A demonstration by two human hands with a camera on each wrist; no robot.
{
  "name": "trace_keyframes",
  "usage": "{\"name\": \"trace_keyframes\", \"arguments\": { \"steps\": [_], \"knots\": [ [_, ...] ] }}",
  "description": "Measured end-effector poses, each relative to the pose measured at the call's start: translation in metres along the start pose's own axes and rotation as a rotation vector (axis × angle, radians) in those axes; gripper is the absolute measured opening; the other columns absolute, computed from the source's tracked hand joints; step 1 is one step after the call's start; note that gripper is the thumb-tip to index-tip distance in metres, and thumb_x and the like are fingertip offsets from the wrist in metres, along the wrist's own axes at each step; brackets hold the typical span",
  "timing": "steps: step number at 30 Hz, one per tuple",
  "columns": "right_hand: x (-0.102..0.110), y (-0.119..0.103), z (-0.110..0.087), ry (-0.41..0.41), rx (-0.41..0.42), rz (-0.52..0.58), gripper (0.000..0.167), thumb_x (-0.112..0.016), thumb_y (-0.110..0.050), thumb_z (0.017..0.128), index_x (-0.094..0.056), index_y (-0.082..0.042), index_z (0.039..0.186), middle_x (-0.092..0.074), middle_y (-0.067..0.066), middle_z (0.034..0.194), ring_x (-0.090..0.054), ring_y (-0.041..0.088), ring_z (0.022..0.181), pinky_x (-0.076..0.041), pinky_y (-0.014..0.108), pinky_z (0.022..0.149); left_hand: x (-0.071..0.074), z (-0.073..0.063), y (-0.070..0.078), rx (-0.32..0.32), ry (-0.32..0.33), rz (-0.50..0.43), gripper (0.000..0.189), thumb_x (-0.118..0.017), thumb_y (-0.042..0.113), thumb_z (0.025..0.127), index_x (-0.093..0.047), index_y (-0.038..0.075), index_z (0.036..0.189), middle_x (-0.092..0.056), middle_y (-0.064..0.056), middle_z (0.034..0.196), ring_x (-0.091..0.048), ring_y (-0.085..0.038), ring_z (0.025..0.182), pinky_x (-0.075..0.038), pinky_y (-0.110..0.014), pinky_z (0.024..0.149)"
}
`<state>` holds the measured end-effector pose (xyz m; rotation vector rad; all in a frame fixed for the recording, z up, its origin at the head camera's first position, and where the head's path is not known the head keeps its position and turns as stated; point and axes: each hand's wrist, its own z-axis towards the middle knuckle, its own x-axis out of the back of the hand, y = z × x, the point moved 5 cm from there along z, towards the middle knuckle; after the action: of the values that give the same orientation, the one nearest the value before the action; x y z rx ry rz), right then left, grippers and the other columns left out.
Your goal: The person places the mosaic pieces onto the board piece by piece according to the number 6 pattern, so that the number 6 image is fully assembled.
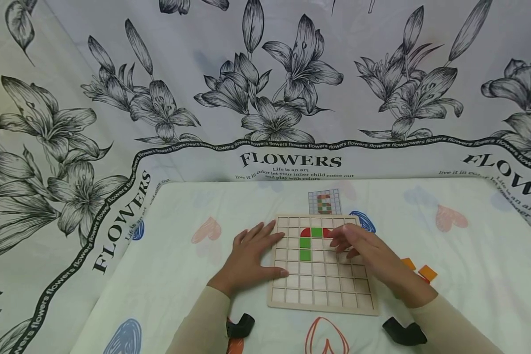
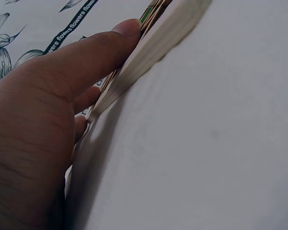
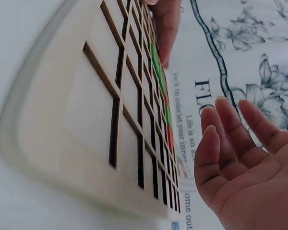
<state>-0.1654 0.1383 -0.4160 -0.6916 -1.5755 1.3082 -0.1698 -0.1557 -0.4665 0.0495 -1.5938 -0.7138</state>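
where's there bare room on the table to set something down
Bare tablecloth stretches left of the left hand and right of the orange tiles. It is crowded just beyond the grid board, where the pattern card lies, and between board and tiles, where the right hand and wrist reach across.

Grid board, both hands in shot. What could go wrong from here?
1. Knocked piece: the right hand hovers close to the right-hand red piece; a low pass might shift it.
2. Swept tiles: the orange tiles lie right beside the right forearm, so pulling back could scatter them.
3. Board slip: the left hand touches only the left edge of the grid board; a push could slide it toward the pattern card.
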Motion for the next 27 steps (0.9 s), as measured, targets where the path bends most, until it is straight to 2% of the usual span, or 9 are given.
{"name": "trace_keyframes", "arguments": {
  "steps": [8, 15, 20, 27],
  "knots": [
    [0.023, 0.006, -0.018, 0.044, 0.044, 0.017, 0.05, -0.031, -0.029, 0.122, -0.061, 0.008, 0.139, -0.068, 0.022, 0.125, -0.067, 0.033, 0.113, -0.057, 0.034, 0.09, 0.0, 0.0, -0.001, 0.004, -0.002, -0.005, 0.094, -0.075, 0.079, 0.084, -0.051, 0.036, 0.165, -0.021, 0.015, 0.178, -0.011, -0.015, 0.164, -0.006, -0.052, 0.127],
    [0.047, 0.014, -0.032, 0.077, 0.092, -0.063, 0.047, -0.029, -0.023, 0.122, -0.06, 0.007, 0.139, -0.068, 0.023, 0.124, -0.068, 0.027, 0.111, -0.057, 0.031, 0.088, 0.0, 0.0, -0.001, -0.001, 0.001, -0.001, 0.095, -0.074, 0.08, 0.084, -0.051, 0.036, 0.165, -0.02, 0.015, 0.178, -0.011, -0.014, 0.164, -0.006, -0.052, 0.127],
    [0.061, 0.019, -0.04, 0.102, 0.075, -0.1, 0.047, -0.03, -0.024, 0.122, -0.06, 0.005, 0.141, -0.068, 0.023, 0.127, -0.067, 0.025, 0.112, -0.056, 0.028, 0.089, 0.0, -0.001, -0.001, -0.003, 0.002, 0.001, 0.094, -0.074, 0.08, 0.085, -0.051, 0.036, 0.165, -0.021, 0.015, 0.178, -0.012, -0.015, 0.164, -0.007, -0.053, 0.127],
    [0.08, 0.03, -0.052, 0.145, -0.014, -0.163, 0.047, -0.032, -0.028, 0.122, -0.059, 0.001, 0.146, -0.069, 0.015, 0.129, -0.066, 0.017, 0.112, -0.056, 0.025, 0.088, -0.001, 0.0, -0.001, -0.007, 0.009, -0.001, 0.094, -0.074, 0.08, 0.084, -0.052, 0.036, 0.164, -0.021, 0.016, 0.178, -0.012, -0.015, 0.164, -0.007, -0.053, 0.127]
  ]
}}
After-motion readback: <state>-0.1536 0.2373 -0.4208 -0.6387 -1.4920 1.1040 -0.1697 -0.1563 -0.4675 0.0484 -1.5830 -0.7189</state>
